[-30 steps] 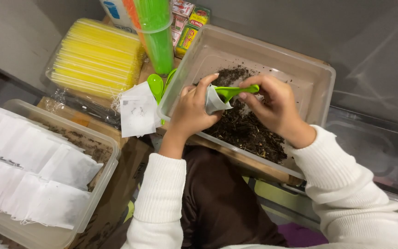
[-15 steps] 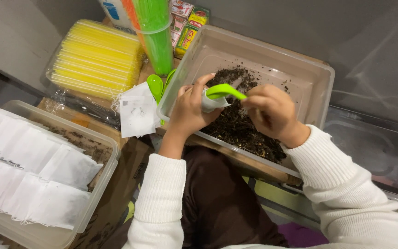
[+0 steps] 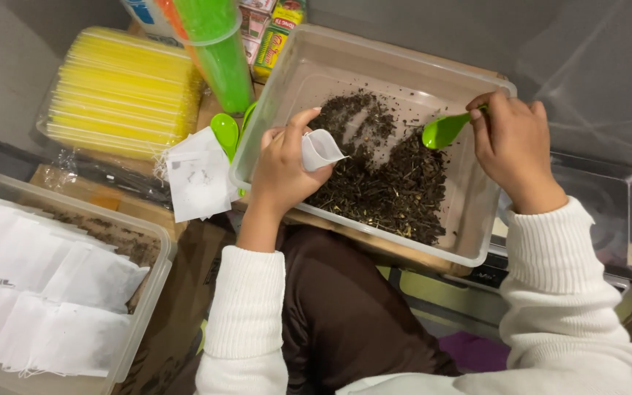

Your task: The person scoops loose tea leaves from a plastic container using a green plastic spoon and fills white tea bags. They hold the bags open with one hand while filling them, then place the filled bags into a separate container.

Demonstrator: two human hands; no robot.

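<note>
Left hand (image 3: 281, 170) pinches a small white paper sachet (image 3: 321, 149), mouth open, over the near-left part of a clear rectangular plastic tub (image 3: 374, 55). Right hand (image 3: 512, 146) grips a bright green plastic spoon (image 3: 444, 130) by its handle, bowl just above the dark loose dried leaves (image 3: 393, 183) on the tub's floor. Spoon and sachet apart. Flat white sachets (image 3: 199, 175) lie beside the tub's left wall.

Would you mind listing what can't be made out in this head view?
- Inside of the white pouch: the left hand covers most of it, so any fill is unseen.
- Spoon handle: hidden in the right hand.
- Left-hand bin of filled bags: cut off by the left and bottom edges.
- Metal tray: partly behind the right sleeve.
- Packets at top: cut off, too small to identify.
</note>
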